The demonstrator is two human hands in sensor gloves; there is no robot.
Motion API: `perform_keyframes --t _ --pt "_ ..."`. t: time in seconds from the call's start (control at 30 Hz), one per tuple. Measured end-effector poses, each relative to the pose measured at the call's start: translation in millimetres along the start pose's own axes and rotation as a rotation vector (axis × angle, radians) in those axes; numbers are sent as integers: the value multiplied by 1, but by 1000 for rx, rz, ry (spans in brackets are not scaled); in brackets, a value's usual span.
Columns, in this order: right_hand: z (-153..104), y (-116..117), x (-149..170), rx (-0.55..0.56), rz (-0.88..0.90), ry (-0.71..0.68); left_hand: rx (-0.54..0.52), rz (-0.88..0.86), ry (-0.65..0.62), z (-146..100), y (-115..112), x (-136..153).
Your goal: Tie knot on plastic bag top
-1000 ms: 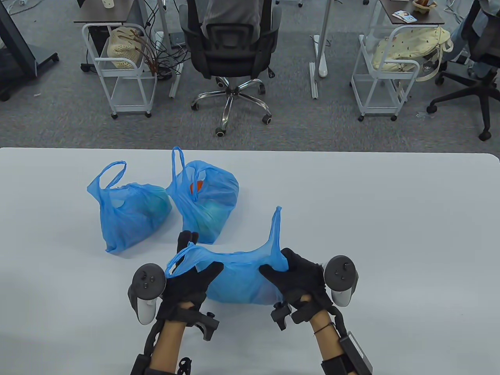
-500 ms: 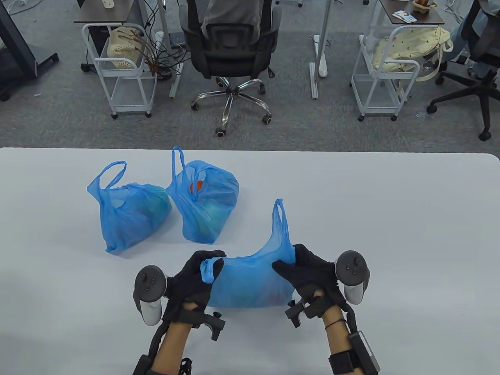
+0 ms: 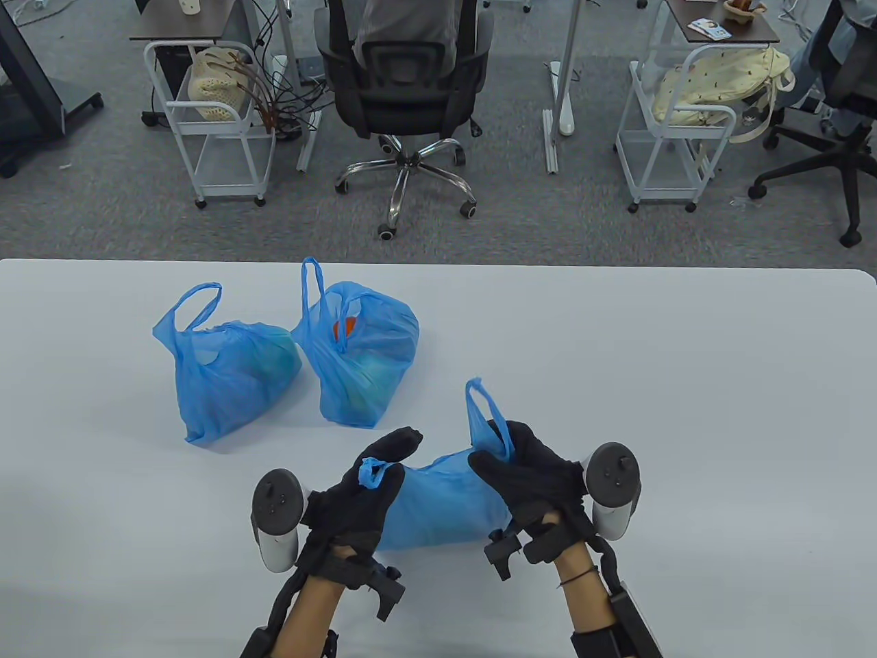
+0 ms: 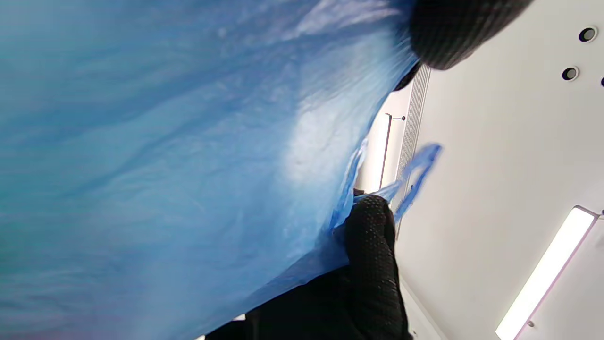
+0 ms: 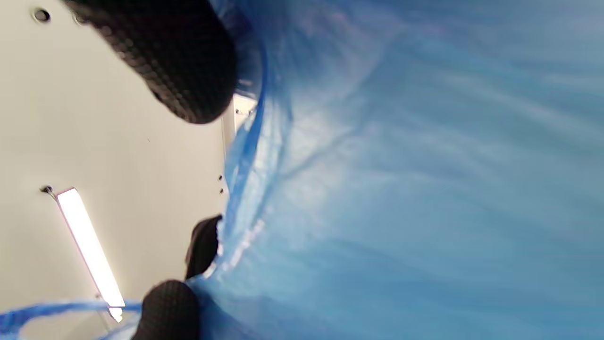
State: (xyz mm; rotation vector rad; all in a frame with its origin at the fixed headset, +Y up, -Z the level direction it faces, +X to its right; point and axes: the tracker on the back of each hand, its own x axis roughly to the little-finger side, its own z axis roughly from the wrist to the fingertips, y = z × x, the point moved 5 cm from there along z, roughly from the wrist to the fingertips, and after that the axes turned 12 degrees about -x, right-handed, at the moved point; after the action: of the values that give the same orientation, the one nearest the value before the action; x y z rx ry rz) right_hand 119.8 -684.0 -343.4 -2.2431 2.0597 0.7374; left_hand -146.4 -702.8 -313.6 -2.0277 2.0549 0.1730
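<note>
A filled blue plastic bag [image 3: 438, 500] lies on the white table [image 3: 685, 411] between my hands. My left hand [image 3: 366, 480] grips the bag's left handle, whose bunched end [image 3: 372, 473] sticks out above the glove. My right hand [image 3: 524, 462] grips the right handle, whose loop [image 3: 483, 415] stands up above the fingers. In the left wrist view blue film [image 4: 188, 165] fills the frame, with the far handle loop [image 4: 415, 174] beyond a gloved finger [image 4: 373, 245]. In the right wrist view the bag [image 5: 401, 189] fills the right side beside gloved fingertips [image 5: 188, 75].
Two more filled blue bags stand at the table's back left, one [image 3: 226, 370] beside the other [image 3: 360, 349], handles up. Beyond the far table edge are an office chair [image 3: 408, 89] and white carts [image 3: 219, 123].
Both hands have moved closer together, gathering the bag's top. The left handle has bunched up in the left hand; the right handle's loop has come down and leftward.
</note>
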Motion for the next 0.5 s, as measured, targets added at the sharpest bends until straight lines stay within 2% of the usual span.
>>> perform_keyframes --t 0.1,0.23,0.37,0.5 --pt "1 -1 -2 -13 89 -26 26 -81 13 0 -2 -3" --pt "3 2 -4 -52 104 -56 20 -156 52 1 -1 3" --pt "5 9 -6 -84 94 -65 18 -155 78 4 -1 11" --pt "6 25 -11 -153 13 -68 -12 -74 63 4 -1 12"
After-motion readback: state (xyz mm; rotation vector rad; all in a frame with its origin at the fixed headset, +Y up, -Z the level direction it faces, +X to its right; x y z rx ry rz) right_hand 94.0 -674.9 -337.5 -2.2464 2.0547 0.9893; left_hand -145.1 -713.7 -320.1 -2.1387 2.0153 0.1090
